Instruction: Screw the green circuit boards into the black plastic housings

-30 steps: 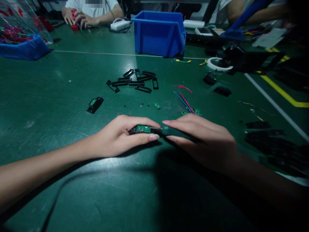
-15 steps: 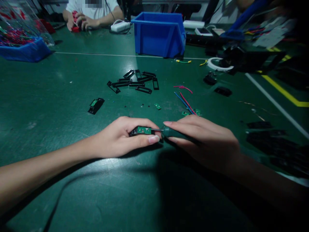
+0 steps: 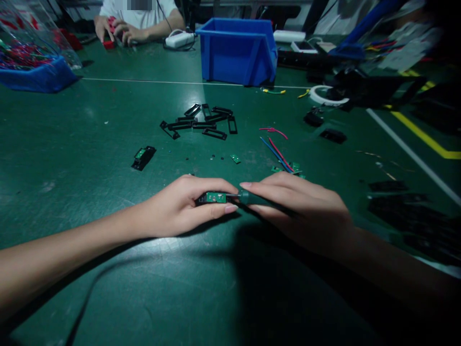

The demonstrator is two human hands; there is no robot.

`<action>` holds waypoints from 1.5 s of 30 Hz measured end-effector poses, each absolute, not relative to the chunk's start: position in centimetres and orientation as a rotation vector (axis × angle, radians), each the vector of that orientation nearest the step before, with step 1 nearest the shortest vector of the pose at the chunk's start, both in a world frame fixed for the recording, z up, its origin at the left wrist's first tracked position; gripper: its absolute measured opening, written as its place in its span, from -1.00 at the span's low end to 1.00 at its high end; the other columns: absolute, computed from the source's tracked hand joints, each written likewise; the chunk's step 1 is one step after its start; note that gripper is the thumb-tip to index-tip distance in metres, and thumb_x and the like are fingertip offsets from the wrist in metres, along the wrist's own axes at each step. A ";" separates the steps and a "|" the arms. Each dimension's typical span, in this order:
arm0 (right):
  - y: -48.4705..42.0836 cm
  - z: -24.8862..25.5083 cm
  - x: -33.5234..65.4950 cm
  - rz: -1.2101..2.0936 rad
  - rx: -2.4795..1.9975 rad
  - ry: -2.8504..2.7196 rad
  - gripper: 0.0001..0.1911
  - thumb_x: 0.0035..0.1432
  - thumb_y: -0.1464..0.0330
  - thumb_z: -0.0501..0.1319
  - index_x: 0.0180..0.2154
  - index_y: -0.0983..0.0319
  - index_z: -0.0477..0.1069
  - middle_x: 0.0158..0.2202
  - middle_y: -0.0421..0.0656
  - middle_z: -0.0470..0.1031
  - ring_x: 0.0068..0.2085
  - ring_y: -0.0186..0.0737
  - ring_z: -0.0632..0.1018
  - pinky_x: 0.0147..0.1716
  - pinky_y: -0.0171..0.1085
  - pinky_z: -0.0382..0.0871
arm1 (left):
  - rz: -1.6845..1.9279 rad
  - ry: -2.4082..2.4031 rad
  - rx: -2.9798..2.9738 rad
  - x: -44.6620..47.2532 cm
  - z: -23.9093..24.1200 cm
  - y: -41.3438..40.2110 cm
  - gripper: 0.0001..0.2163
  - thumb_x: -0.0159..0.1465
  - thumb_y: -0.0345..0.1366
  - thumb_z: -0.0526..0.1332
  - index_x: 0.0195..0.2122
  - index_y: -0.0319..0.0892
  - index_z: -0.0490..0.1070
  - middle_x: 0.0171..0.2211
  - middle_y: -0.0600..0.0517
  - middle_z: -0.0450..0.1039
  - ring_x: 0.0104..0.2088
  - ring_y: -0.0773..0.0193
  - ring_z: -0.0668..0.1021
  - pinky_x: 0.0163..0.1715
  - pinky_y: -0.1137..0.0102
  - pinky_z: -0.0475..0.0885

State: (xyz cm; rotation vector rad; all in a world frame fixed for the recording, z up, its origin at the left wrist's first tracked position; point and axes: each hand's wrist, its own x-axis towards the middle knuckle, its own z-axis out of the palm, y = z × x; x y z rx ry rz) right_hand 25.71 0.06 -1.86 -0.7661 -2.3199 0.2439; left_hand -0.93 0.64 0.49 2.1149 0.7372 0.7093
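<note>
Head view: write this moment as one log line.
left hand: holds black housing with green board | right hand: grips green-handled tool, shaft at housing's end | beyond: black frames, then blue bin

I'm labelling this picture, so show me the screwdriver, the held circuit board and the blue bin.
Screwdriver (image 3: 253, 197), head view: green handle.
Held circuit board (image 3: 216, 197), head view: its green face.
Blue bin (image 3: 227, 58), head view: outer wall.

Left hand (image 3: 176, 204) in front of the blue storage bin (image 3: 230, 57), bare and slim-fingered, longish rounded thumbnail (image 3: 230, 208), slender left forearm (image 3: 79, 247) uncovered as far as I can see, bare right hand (image 3: 313, 199), tapering fingers (image 3: 275, 190), right forearm (image 3: 382, 259) lost in shadow
</note>
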 end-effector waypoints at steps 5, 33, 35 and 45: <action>0.0 -1.8 25.7 0.257 -0.766 -2.334 -0.62 0.36 0.37 0.33 0.18 0.16 0.51 -0.10 -0.15 0.64 -0.14 -0.34 0.65 -0.11 -0.44 0.53 | 0.699 0.743 2.094 -0.8 0.7 0.6 -0.82 0.43 -0.30 0.30 -0.02 -0.25 0.60 -0.33 0.06 0.63 -0.42 0.46 0.52 -0.43 0.61 0.36; 0.2 -0.8 25.7 0.493 -0.642 -2.227 -0.64 0.26 0.45 0.39 0.09 0.24 0.53 -0.23 -0.14 0.61 -0.29 -0.33 0.59 -0.31 -0.34 0.47 | 0.710 0.766 2.003 -1.1 0.9 0.6 -0.75 0.46 -0.22 0.27 0.03 -0.24 0.61 -0.24 0.01 0.66 -0.32 0.40 0.57 -0.34 0.59 0.41; 0.2 -0.6 25.7 0.497 -0.677 -2.238 -0.68 0.26 0.43 0.39 0.06 0.22 0.54 -0.25 -0.15 0.62 -0.31 -0.33 0.59 -0.33 -0.34 0.46 | 0.709 0.767 2.010 -1.2 0.9 0.6 -0.75 0.45 -0.22 0.28 0.04 -0.24 0.61 -0.21 0.00 0.67 -0.29 0.39 0.60 -0.30 0.59 0.44; 0.1 0.3 25.7 0.509 -0.881 -2.171 -0.90 0.34 0.33 0.30 -0.21 0.16 0.61 -0.33 -0.25 0.70 -0.40 -0.34 0.66 -0.34 -0.38 0.51 | 0.671 0.798 2.021 -1.3 0.9 0.4 -0.73 0.47 -0.17 0.24 0.02 -0.19 0.63 -0.14 -0.05 0.70 -0.23 0.30 0.65 -0.33 0.53 0.44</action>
